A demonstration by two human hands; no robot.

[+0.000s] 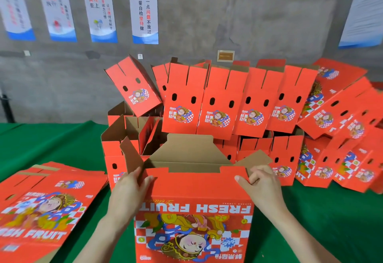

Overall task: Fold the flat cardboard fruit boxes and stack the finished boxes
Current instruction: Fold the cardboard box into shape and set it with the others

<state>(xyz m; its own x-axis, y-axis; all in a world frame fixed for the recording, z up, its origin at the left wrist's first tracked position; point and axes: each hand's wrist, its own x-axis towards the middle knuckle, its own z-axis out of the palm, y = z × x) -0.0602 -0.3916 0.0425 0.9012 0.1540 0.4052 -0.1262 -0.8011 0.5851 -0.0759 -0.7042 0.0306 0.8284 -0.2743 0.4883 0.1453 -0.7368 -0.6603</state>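
A red "FRESH FRUIT" cardboard box [193, 192] stands opened up in front of me, printed side upside down, its brown flaps raised. My left hand [129, 188] grips the box's upper left corner, fingers curled over the edge by the left flap [130, 157]. My right hand [262, 184] grips the upper right corner beside the right flap [255, 157]. A pile of flat boxes [39, 206] lies at my left. Folded boxes [217, 101] are stacked in rows behind.
The green table [51, 142] carries everything. More folded boxes [342, 138] lean in a loose heap at the right. Open boxes [124, 136] stand just behind the one I hold. A grey wall with posters [143, 12] is at the back.
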